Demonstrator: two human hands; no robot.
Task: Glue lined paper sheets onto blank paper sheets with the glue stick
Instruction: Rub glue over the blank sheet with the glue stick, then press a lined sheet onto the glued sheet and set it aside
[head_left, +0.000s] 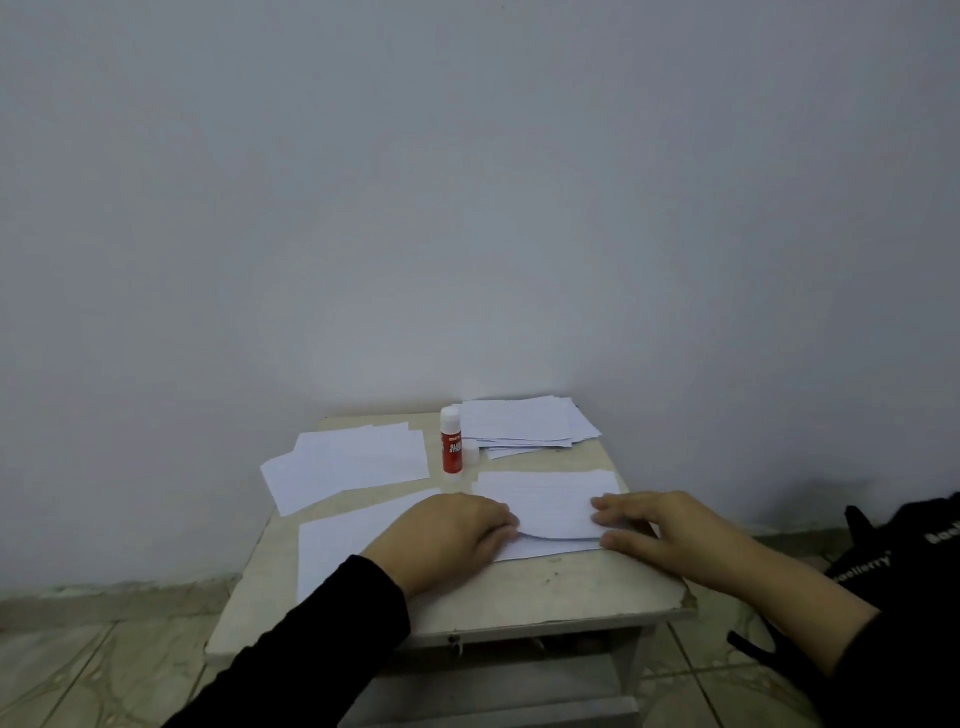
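Both forearms reach forward over the near edge of the small bench (545, 592), the left in a black sleeve (322, 634), the right bare to the wrist. The left hand (447, 535) lies palm down with fingers loosely bent, its fingertips pressing the left end of a lined sheet (545, 501). The right hand (649, 525) lies flat with fingers stretched out on the sheet's right end, thumb along the near edge. Neither hand grips anything. The lined sheet rests on a blank sheet (550, 548), and its near edge bows up slightly between the two hands. The glue stick (451, 440) stands upright behind the lined sheet, near the bench's middle, with its white cap (471, 453) just beside it. A stack of paper (524, 426) sits behind the lined sheet at the far right corner, its edge overhanging the bench. Loose sheets (348, 465) lie to the far left of the lined sheet, one corner past the bench's left edge. Another sheet (337, 551) lies left, partly under the left arm. A bare strip of bench runs along the near edge. A black bag (904, 545) sits on the floor to the right.
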